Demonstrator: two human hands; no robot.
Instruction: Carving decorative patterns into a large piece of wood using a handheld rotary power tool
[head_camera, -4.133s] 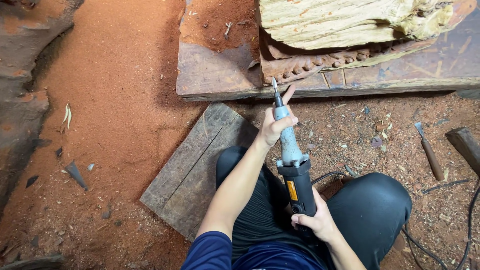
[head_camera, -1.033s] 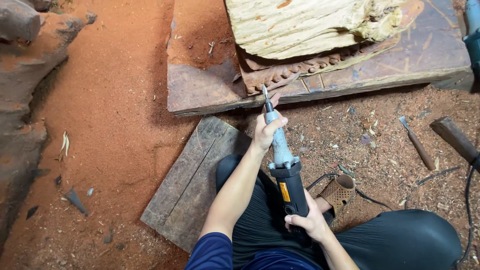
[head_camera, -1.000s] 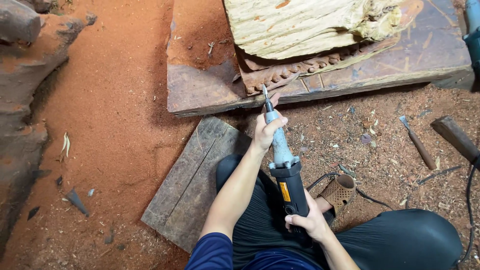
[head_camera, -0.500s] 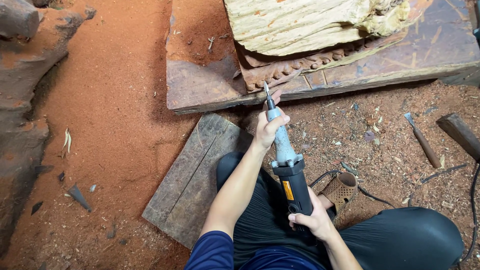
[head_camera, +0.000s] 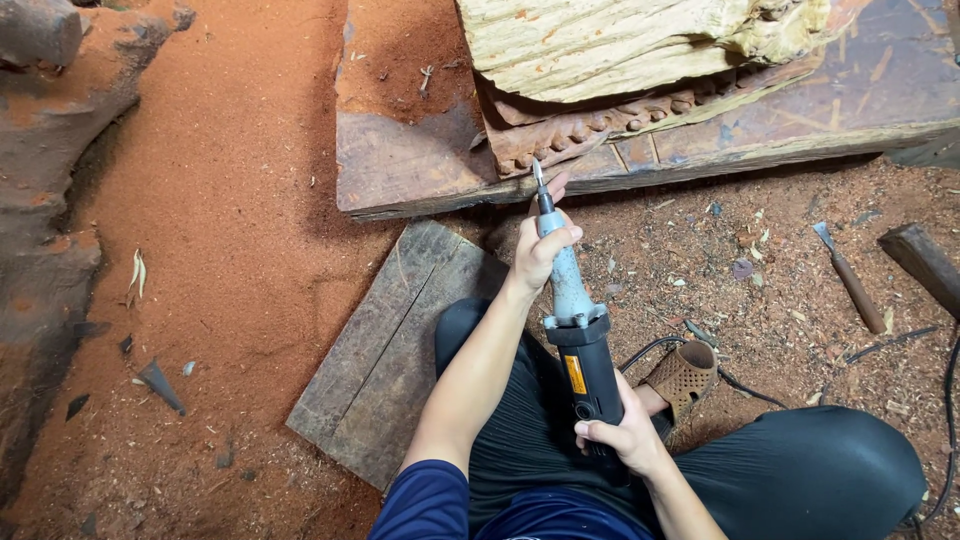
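Both the left hand (head_camera: 540, 250) and right hand (head_camera: 620, 435) stayed clamped around the slim grey-black rotary grinder (head_camera: 575, 330), its bit beside the rough carved slab (head_camera: 600, 125).

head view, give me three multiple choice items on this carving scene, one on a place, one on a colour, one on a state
1. Where does the chisel lie?
A. on the chip-strewn ground right of the person
B. on the grey plank
C. in the left hand

2. What colour is the label on the power tool body?
A. green
B. yellow-orange
C. white

3. How is the power tool held?
A. left hand alone
B. lying loose on the ground
C. both hands, one at each end

Answers:
1 A, the chisel rests on the ground among wood chips, apart from both hands.
2 B, a yellow-orange patch shows on the black body.
3 C, the left hand wraps the grey neck near the tip, and the right hand grips the black rear end.
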